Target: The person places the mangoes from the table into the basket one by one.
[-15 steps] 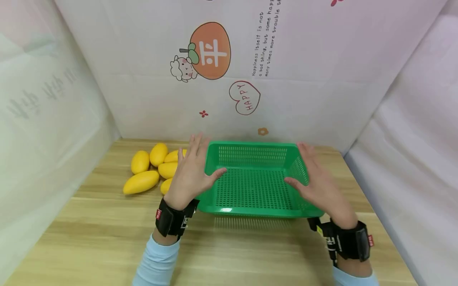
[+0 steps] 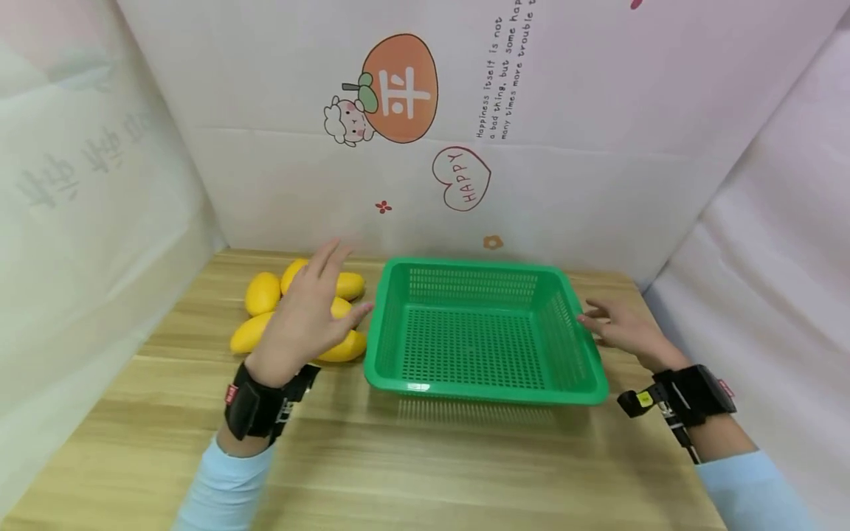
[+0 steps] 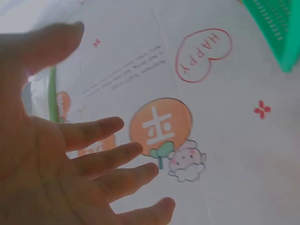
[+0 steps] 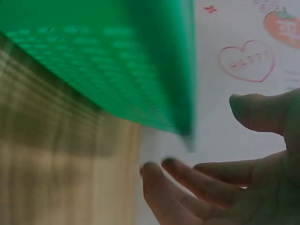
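A green plastic basket (image 2: 485, 395) with perforated walls stands on the wooden table, and nothing lies inside it. Left of it is a cluster of several yellow mangoes (image 2: 262, 293). Above these my left hand (image 2: 299, 317) hovers with fingers stretched and thumb spread, hiding some of the fruit. Its palm is bare in the left wrist view. Just outside the basket's right rim is my right hand (image 2: 624, 332), its fingers loosely bent. In the right wrist view a gap separates thumb and fingers from the basket's side (image 4: 93, 28).
A white printed cloth (image 2: 584, 199) hangs behind the table, with more white cloth at the left and right sides. Black straps with small cameras sit on both wrists. Wooden tabletop (image 2: 425, 472) extends in front of the basket.
My left hand has moved left, from the basket's left rim to over the mangoes. My right hand has shifted right, off the basket's right side to outside its rim.
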`<state>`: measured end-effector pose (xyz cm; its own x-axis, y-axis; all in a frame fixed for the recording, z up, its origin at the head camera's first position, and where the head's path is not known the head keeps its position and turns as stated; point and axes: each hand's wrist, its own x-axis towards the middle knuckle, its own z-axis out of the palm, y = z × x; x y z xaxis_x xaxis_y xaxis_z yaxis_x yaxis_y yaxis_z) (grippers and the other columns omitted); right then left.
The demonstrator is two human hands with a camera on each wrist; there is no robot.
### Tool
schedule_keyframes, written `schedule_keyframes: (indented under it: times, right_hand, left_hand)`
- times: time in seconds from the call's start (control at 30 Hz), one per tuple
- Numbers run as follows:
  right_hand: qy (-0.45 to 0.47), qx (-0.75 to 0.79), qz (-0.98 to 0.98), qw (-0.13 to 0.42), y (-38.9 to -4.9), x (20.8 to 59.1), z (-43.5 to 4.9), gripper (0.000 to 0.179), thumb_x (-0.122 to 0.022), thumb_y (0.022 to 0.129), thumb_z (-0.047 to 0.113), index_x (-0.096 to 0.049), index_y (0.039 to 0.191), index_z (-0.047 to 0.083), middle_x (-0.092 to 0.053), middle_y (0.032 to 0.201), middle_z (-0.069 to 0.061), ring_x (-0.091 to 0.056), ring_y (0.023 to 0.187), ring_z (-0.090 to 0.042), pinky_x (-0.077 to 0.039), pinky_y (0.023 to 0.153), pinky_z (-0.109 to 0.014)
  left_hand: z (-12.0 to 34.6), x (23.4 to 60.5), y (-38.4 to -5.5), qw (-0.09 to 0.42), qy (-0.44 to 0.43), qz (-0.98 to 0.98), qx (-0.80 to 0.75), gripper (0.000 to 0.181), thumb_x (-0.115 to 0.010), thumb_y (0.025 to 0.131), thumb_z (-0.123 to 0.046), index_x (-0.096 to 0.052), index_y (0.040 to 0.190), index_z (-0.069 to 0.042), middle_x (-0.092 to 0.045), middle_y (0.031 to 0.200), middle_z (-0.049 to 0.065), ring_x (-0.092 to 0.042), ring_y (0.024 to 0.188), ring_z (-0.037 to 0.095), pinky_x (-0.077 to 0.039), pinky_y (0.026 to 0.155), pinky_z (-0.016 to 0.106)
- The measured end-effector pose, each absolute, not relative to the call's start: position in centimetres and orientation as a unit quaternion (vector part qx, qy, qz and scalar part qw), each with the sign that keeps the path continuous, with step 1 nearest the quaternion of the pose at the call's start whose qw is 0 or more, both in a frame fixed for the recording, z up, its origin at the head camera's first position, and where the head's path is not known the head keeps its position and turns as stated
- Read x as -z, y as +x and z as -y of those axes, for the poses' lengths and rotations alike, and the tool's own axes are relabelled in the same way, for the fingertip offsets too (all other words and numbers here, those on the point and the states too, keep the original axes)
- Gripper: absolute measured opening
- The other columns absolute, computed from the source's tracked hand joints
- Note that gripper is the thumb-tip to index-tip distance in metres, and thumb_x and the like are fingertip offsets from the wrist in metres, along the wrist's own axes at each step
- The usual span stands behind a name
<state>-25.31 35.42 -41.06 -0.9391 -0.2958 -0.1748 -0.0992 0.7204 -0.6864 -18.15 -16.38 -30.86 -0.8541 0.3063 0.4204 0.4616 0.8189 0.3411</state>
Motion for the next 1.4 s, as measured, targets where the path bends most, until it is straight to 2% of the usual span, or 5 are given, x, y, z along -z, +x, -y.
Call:
schedule_keyframes:
  times: [0.1,0.33,0.7,0.93,1.4]
  right_hand:
    - [-0.098,0.404,-0.891,0.186,-25.5,42.1,-36.2,0.083,-0.046,0.103,0.049,-0.012,0.158,-0.002,-0.047,0.140,-0.031,-0.065,0.107,-0.022,-0.056,0.088,-0.050]
    - [-0.068,0.488,-0.830,0.262,-23.7,38.9,-34.3,0.068,-0.041,0.109,0.030,-0.013,0.153,-0.013,-0.057,0.132,-0.028,-0.070,0.104,-0.020,-0.057,0.091,-0.040]
    - [-0.066,0.501,-0.819,0.272,-24.6,38.0,-34.3,0.052,-0.041,0.108,0.019,-0.032,0.142,-0.020,-0.069,0.114,-0.014,-0.072,0.098,-0.018,-0.059,0.087,-0.037]
    - [-0.064,0.514,-0.810,0.277,-24.8,38.6,-33.7,0.047,-0.041,0.108,0.018,-0.038,0.137,-0.019,-0.070,0.110,-0.011,-0.072,0.097,-0.018,-0.059,0.086,-0.035]
    - [-0.036,0.485,-0.829,0.278,-24.7,37.6,-32.7,0.042,-0.040,0.108,0.014,-0.041,0.135,-0.019,-0.071,0.104,-0.010,-0.073,0.092,-0.019,-0.060,0.083,-0.037]
  left_hand:
    - [18.6,31.0,-18.9,0.157,-0.195,0.944,0.216,0.074,-0.068,0.095,-0.034,-0.034,0.152,0.000,-0.030,0.159,0.023,-0.039,0.141,0.043,-0.039,0.110,0.061]
    - [24.0,31.9,-20.8,0.112,-0.198,0.952,0.203,0.058,-0.063,0.099,-0.023,-0.042,0.143,0.007,-0.042,0.146,0.030,-0.044,0.132,0.048,-0.039,0.108,0.062]
    - [25.0,36.4,-22.1,0.045,-0.245,0.957,0.148,0.057,-0.069,0.095,-0.023,-0.048,0.137,0.009,-0.040,0.147,0.032,-0.052,0.125,0.047,-0.046,0.102,0.057]
    - [23.5,39.0,-21.7,0.025,-0.291,0.951,0.103,0.063,-0.077,0.088,-0.024,-0.051,0.137,0.005,-0.040,0.149,0.030,-0.044,0.136,0.047,-0.049,0.102,0.053]
    - [21.9,42.5,-22.0,0.039,-0.304,0.952,0.009,0.067,-0.088,0.076,-0.025,-0.057,0.130,0.001,-0.058,0.122,0.016,-0.058,0.108,0.029,-0.055,0.087,0.040]
